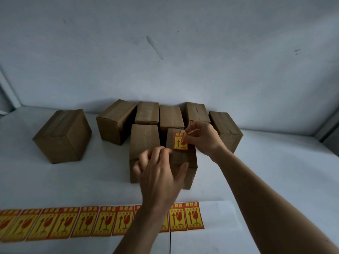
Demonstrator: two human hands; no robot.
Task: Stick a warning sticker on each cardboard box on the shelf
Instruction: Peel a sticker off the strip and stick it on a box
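Head view: the warning sticker (180, 142) lies on top of the front cardboard box (185, 163). The right grip (200, 139) pinches the sticker's upper corner, and the left grip (159, 173) clasps the box's near edge. A sticker strip (88, 223) lies nearer on the shelf (256, 171).

Red-and-yellow stickers (102, 221), brown boxes (62, 136), seemingly white shelf (266, 162)

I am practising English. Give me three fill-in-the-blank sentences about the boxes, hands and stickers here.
Only ___ box bears a sticker. The left hand grips this box; the right hand pinches the ___ on its top. The sticker strip is red and ___.
Missing words: one; sticker; yellow.
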